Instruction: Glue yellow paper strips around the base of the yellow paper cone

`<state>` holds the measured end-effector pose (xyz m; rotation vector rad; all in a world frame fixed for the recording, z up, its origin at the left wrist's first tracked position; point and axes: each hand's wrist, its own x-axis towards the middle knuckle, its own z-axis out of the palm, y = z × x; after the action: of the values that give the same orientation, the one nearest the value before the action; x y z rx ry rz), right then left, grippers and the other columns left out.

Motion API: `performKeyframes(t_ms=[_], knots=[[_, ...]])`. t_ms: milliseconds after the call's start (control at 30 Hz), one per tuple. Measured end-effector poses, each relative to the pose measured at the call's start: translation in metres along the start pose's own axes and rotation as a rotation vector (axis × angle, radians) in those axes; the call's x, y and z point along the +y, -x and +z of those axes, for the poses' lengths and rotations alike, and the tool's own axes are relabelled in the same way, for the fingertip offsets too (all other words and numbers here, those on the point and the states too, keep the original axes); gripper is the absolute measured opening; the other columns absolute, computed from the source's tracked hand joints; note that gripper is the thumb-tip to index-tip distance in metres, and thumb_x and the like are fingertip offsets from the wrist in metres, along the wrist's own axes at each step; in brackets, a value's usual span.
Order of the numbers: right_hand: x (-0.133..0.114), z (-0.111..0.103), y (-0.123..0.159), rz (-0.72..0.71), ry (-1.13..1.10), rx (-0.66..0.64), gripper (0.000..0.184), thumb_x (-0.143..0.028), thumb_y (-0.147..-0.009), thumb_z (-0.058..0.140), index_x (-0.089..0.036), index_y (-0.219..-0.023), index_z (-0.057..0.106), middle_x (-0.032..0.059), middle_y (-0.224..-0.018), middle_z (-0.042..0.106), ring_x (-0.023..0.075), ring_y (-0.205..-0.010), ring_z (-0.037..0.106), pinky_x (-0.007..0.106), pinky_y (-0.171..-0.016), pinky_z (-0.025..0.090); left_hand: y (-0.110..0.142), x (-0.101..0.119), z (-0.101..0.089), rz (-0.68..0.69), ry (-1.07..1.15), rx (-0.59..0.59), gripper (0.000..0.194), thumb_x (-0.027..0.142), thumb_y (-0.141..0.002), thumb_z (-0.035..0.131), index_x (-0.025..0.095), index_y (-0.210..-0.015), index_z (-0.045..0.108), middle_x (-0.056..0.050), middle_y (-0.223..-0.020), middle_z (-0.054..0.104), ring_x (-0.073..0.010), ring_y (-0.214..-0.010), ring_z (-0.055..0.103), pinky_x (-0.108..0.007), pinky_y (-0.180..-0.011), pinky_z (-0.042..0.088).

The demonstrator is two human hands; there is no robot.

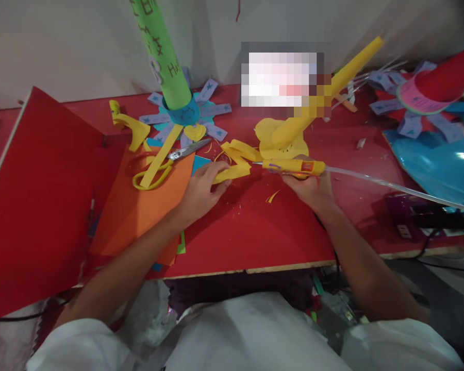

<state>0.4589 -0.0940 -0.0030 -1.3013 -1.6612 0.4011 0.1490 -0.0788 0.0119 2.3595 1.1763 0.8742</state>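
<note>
My right hand point(309, 186) grips a yellow glue gun point(294, 166) with a clear glue stick trailing out to the right; its nozzle points left at a folded yellow paper strip point(235, 162). My left hand point(203, 188) rests on the red table point(255, 232), fingers curled on the near end of that strip, pinning it down. Just behind the strip stands a yellow paper cone point(325, 93) on a yellow flower-shaped base point(278, 147).
Yellow-handled scissors point(166, 165) lie on orange paper point(139, 206) to the left, beside a big red sheet point(34, 206). A green tube point(162, 51) on a blue petal base stands behind. Right: red tube, blue sheet, purple power strip point(406, 216).
</note>
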Motion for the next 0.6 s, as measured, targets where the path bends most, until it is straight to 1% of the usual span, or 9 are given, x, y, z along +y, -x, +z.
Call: performKeyframes(t_ms=[100,133,200,267,333,400,467,533,600], knots=[[0.001,-0.001,-0.001,-0.001,0.014,0.009,0.008,-0.032,-0.088,0.078,-0.031,-0.096,0.076,0.0021,-0.095,0.082,0.0284,-0.09,0.081,0.044,-0.082,0.068,0.0,0.001,-0.001,0.0,0.007,-0.065,0.025,0.031,-0.103,0.068,0.021,-0.126,0.063,-0.01,-0.128,0.074,-0.0252,-0.124,0.069,-0.041,-0.111,0.055],[0.001,-0.001,-0.001,0.004,0.016,0.01,0.008,-0.031,-0.087,0.077,-0.031,-0.095,0.076,0.0018,-0.093,0.082,0.0282,-0.089,0.081,0.044,-0.081,0.068,0.0,0.001,-0.001,0.006,0.013,-0.084,0.023,0.028,-0.103,0.067,0.021,-0.125,0.063,-0.01,-0.129,0.073,-0.0253,-0.125,0.069,-0.041,-0.111,0.054],[0.002,-0.001,-0.001,0.015,0.021,0.008,0.008,-0.031,-0.086,0.077,-0.031,-0.094,0.075,0.0016,-0.091,0.081,0.028,-0.087,0.08,0.044,-0.079,0.068,-0.001,0.001,-0.002,0.015,0.045,-0.105,0.022,0.022,-0.103,0.06,0.021,-0.125,0.063,-0.01,-0.129,0.073,-0.0244,-0.127,0.068,-0.04,-0.111,0.054],[0.001,-0.002,-0.001,0.03,0.03,0.003,0.007,-0.033,-0.086,0.077,-0.031,-0.093,0.075,0.002,-0.091,0.081,0.0281,-0.087,0.08,0.044,-0.079,0.067,-0.001,0.001,-0.003,0.015,0.1,-0.103,0.028,0.016,-0.102,0.053,0.021,-0.128,0.062,-0.01,-0.13,0.073,-0.0224,-0.126,0.068,-0.038,-0.109,0.055],[0.0,-0.003,-0.001,0.047,0.041,-0.001,0.007,-0.034,-0.087,0.077,-0.031,-0.093,0.075,0.0027,-0.093,0.081,0.0288,-0.089,0.08,0.045,-0.081,0.067,-0.003,0.002,-0.007,0.014,0.149,-0.093,0.031,0.013,-0.101,0.05,0.021,-0.129,0.062,-0.01,-0.127,0.073,-0.0212,-0.122,0.069,-0.036,-0.105,0.056],[-0.002,-0.003,-0.001,0.053,0.045,-0.001,0.007,-0.034,-0.086,0.077,-0.031,-0.092,0.075,0.003,-0.095,0.082,0.0296,-0.091,0.08,0.046,-0.083,0.067,-0.004,0.002,-0.01,0.044,0.172,-0.091,0.032,0.009,-0.097,0.048,0.021,-0.12,0.065,-0.008,-0.117,0.075,-0.0208,-0.114,0.07,-0.036,-0.101,0.056],[-0.003,-0.004,-0.001,0.045,0.038,-0.002,0.007,-0.033,-0.085,0.077,-0.032,-0.092,0.075,0.0024,-0.095,0.081,0.0299,-0.091,0.08,0.046,-0.083,0.067,-0.006,0.002,-0.013,0.103,0.16,-0.088,0.031,0.005,-0.094,0.044,0.022,-0.105,0.067,-0.006,-0.103,0.075,-0.021,-0.102,0.069,-0.038,-0.096,0.054],[-0.005,-0.004,-0.002,0.031,0.027,-0.012,0.008,-0.032,-0.086,0.076,-0.032,-0.094,0.076,0.0018,-0.095,0.081,0.0296,-0.091,0.08,0.046,-0.083,0.067,-0.007,0.003,-0.016,0.172,0.116,-0.092,0.028,0.006,-0.093,0.043,0.023,-0.092,0.065,-0.006,-0.093,0.072,-0.0226,-0.093,0.066,-0.042,-0.091,0.052],[-0.006,-0.004,-0.002,0.026,0.026,-0.031,0.008,-0.034,-0.087,0.076,-0.032,-0.094,0.076,0.0017,-0.096,0.082,0.0291,-0.092,0.08,0.045,-0.084,0.067,-0.007,0.005,-0.016,0.232,0.028,-0.119,0.025,0.009,-0.094,0.043,0.023,-0.088,0.064,-0.007,-0.089,0.07,-0.025,-0.092,0.063,-0.044,-0.088,0.049]])
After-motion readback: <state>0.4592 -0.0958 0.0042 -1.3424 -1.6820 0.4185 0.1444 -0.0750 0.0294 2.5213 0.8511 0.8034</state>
